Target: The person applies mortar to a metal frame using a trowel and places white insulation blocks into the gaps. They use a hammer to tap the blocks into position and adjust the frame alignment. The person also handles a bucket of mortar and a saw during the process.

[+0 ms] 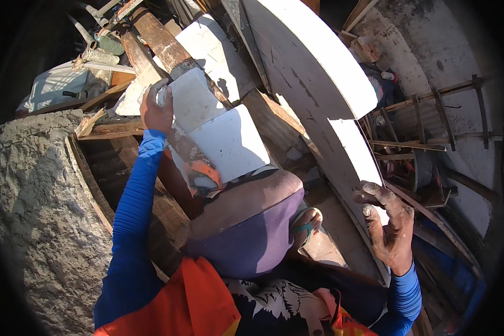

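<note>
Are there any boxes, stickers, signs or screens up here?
None that I can make out: only white foam blocks, rusty beams, wooden planks and a rough concrete wall around the left hand and right hand.

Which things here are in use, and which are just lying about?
In use:
left hand gripping the white block
rusty beam beside it
right hand on the curved white panel

Lying about:
ladder
concrete wall
pipes
wood scraps
</note>
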A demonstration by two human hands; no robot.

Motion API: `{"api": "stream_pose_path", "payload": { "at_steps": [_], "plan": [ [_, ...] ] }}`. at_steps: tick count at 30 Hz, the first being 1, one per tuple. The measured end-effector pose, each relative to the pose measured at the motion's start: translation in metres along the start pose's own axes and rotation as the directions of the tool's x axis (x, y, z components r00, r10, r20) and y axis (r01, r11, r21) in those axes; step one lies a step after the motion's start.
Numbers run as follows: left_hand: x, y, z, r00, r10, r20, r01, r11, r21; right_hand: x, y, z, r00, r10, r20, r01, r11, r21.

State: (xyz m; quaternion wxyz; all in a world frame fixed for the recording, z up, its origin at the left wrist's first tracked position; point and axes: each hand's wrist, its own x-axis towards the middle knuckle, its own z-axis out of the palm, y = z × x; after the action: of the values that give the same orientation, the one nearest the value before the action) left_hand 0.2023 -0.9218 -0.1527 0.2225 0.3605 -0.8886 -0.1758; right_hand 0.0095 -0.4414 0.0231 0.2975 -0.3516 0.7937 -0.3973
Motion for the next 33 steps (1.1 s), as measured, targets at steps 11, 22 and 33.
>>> {"api": "stream_pose_path", "payload": {
  "at_steps": [11, 22, 33],
  "plan": [
    [-0.067, -0.052, 0.051, 1.000, 0.004, -0.025, -0.001, 0.993, 0.119, -0.070, 0.051, -0.098, 0.876, 0.067, -0.477, -0.231, 0.928, -0.292],
    [-0.018, 0.224, 0.137, 0.076, 0.856, 0.511, -0.619, 0.442, -0.649, -0.565, 0.101, 0.119, -0.218, 0.350, -0.911, -0.974, -0.142, 0.179],
    [-0.056, 0.246, 0.164, -0.097, 0.756, 0.648, -0.621, 0.463, -0.633, -0.690, 0.199, 0.142, -0.167, 0.986, -0.006, -0.941, -0.158, 0.298]
  ]
}}
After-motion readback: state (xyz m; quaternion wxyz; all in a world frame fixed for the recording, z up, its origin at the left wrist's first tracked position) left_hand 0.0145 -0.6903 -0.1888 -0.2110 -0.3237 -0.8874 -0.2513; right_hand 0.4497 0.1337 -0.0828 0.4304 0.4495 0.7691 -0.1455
